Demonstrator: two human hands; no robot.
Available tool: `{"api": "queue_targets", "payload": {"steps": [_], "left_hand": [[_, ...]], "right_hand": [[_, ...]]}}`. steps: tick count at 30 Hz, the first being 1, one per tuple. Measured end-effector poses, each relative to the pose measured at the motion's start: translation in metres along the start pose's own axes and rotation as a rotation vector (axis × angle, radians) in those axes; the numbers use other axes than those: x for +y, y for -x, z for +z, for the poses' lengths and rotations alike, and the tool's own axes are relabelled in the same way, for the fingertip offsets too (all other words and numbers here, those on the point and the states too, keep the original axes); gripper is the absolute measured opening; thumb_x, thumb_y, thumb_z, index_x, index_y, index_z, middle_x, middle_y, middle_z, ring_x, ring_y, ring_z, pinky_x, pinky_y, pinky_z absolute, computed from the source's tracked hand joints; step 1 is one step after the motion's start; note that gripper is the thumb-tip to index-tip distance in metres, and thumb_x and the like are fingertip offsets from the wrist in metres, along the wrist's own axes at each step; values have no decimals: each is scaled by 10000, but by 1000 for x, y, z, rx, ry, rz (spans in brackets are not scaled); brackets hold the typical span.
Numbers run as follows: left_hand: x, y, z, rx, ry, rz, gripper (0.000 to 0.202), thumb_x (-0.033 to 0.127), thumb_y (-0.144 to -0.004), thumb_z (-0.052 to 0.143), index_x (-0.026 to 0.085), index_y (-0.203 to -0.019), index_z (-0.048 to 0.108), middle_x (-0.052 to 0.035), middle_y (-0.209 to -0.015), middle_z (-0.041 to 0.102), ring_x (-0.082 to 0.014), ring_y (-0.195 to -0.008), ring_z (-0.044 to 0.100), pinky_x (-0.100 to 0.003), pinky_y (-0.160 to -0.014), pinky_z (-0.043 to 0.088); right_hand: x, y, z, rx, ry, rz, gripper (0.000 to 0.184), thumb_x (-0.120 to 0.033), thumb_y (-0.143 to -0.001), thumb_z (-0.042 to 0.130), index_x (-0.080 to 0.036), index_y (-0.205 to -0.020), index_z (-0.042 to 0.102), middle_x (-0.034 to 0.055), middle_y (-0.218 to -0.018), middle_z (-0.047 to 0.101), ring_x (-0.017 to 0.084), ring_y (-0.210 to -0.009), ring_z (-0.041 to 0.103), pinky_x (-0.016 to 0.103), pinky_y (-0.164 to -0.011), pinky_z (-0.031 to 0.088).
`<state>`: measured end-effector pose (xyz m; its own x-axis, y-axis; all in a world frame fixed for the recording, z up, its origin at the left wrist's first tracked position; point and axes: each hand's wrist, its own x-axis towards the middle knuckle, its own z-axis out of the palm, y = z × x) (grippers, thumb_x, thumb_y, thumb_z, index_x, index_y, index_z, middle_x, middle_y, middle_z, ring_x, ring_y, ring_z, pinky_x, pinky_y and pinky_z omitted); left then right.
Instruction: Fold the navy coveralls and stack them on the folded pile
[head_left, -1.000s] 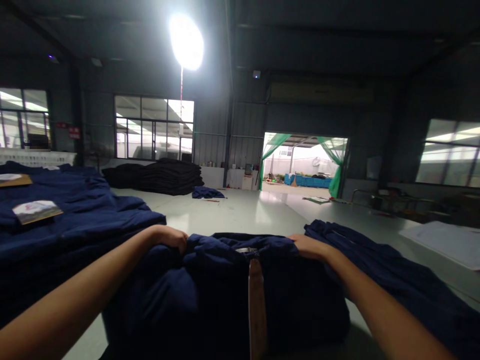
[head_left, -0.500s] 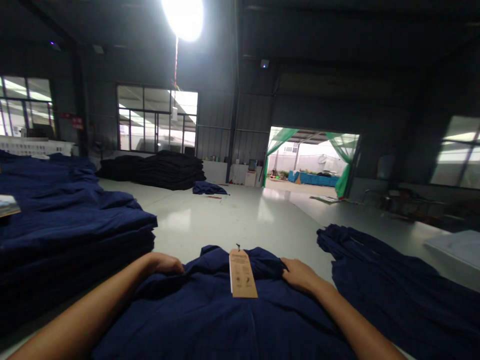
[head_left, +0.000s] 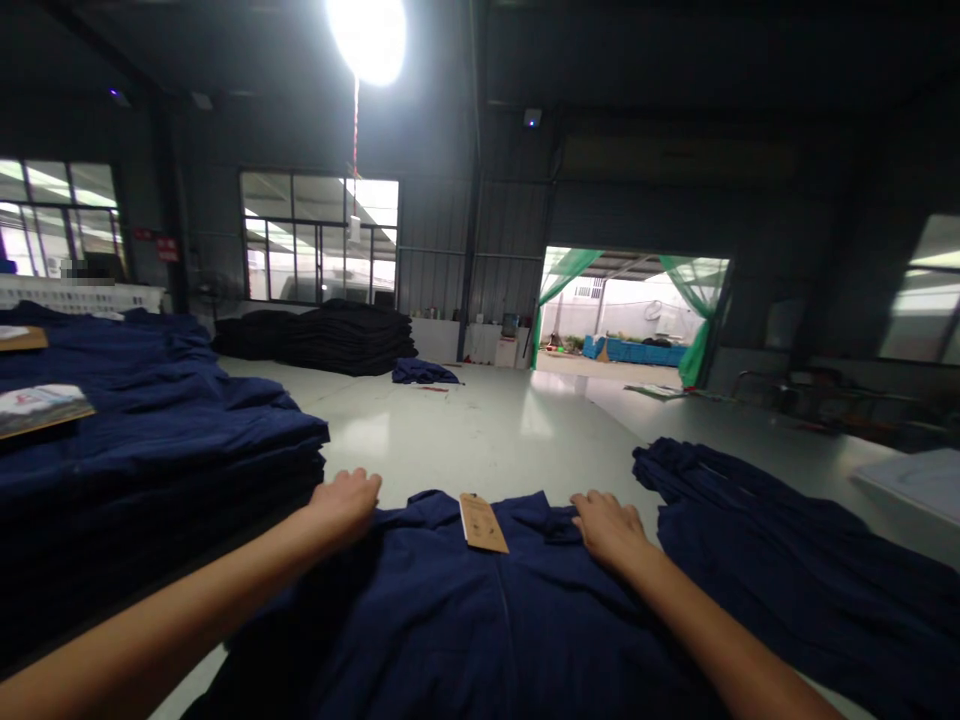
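A navy blue garment with a seam or zip line down its middle lies spread out in front of me. On its collar area rests a brown cardboard hang tag. My left hand is closed at the garment's upper left shoulder, its fingers bent over the far edge. At the opposite shoulder, my right hand has its fingers curled onto the cloth. Fingertips of both hands are partly hidden by cloth and knuckles.
To the left rises a tall stack of folded navy garments, a picture card on top. Another navy garment lies loosely at the right. Farther back on the pale table are a dark cloth stack and a small navy bundle.
Both hands have shifted slightly, the left one upward and right, the right one a little outward. The garment's top edge lies flatter, and the hang tag sits higher and more tilted.
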<state>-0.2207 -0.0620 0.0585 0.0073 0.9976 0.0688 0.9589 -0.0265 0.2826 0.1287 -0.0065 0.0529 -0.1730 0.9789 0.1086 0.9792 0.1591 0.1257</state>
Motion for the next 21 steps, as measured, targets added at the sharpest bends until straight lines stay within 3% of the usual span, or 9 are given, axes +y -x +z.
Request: {"api": "queue_targets", "payload": {"steps": [2,5,7,9,12,15,21], "left_hand": [[25,16,6,-37,-225,35,372,326,-805,399,217,-1117,569,-166,-1124,553,-398,-1054,460,-689,-814,268],[45,25,20,-122,-272,134,463,450,-835,358,376,-1289,409,-92,-1385,376,-482,-1235,230,-796,-795,58],[42,19,30,-156,-247,161,490,543,-844,284,431,-1320,328,-33,-1454,267,-489,-1280,87,-802,-791,-23],[28,7,39,-190,-204,175,493,576,-848,227,473,-1329,258,18,-1474,206,-474,-1294,29,-793,-808,-40],[7,-15,49,-235,-117,154,490,590,-846,210,514,-1329,176,65,-1485,133,-472,-1294,0,-790,-822,-11],[-2,-30,56,-267,-60,114,521,636,-820,214,524,-1326,150,61,-1491,102,-504,-1278,31,-800,-801,5],[3,-29,62,-283,-90,55,577,660,-789,272,500,-1333,165,10,-1492,116,-507,-1275,46,-781,-821,0]], "right_hand": [[-14,12,-11,74,-39,-88,363,-279,-856,360,-217,-1165,539,134,-1154,547,284,-1066,471,450,-862,350],[-30,22,-14,32,-140,-268,435,-437,-870,322,-310,-1263,460,76,-1319,448,309,-1227,331,565,-991,176],[-31,20,-4,-69,-159,-308,493,-555,-855,271,-381,-1301,390,18,-1416,331,350,-1312,161,652,-983,20],[-25,13,13,-155,-165,-288,527,-625,-835,218,-433,-1312,335,-32,-1453,246,380,-1327,46,699,-944,-49],[-11,-2,39,-160,-176,-210,525,-655,-821,191,-490,-1312,272,-89,-1464,189,419,-1314,-7,727,-918,-64],[-5,-12,56,-147,-210,-124,549,-684,-802,178,-509,-1322,209,-121,-1469,145,460,-1295,10,742,-916,-9],[-10,-7,62,-215,-265,-82,590,-701,-785,204,-495,-1337,178,-101,-1482,98,472,-1283,87,726,-921,119]]}}
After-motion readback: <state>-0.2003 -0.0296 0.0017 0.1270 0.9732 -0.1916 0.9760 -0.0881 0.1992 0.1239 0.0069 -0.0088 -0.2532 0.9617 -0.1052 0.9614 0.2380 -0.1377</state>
